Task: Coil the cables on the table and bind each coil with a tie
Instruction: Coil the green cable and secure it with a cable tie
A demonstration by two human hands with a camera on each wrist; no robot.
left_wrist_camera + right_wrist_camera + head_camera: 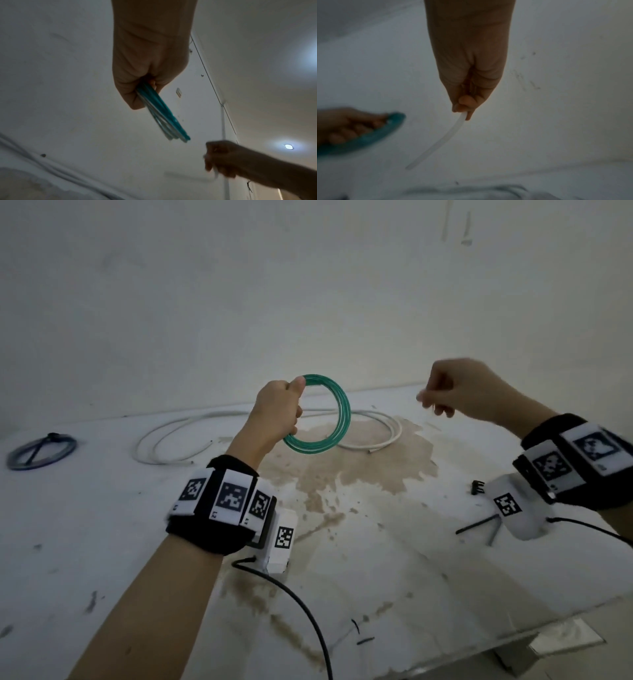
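My left hand (281, 409) grips a green cable coil (342, 412) and holds it upright above the table; the left wrist view shows the coil (159, 108) edge-on, sticking out of the fist (147, 75). To its right, my right hand (445, 395) is raised at the same height and pinches a thin white tie (443, 136) that hangs down and to the left from the fingertips (464, 106). A gap separates the tie from the coil (368, 136). A loose white cable (380, 440) lies on the table behind the coil.
A bound blue-grey coil (41, 451) lies at the table's (102, 525) far left. Black ties (478, 525) and a small black bundle (477, 487) lie at the right, under my right wrist. A brown stain (359, 470) covers the table's middle. The wall stands close behind.
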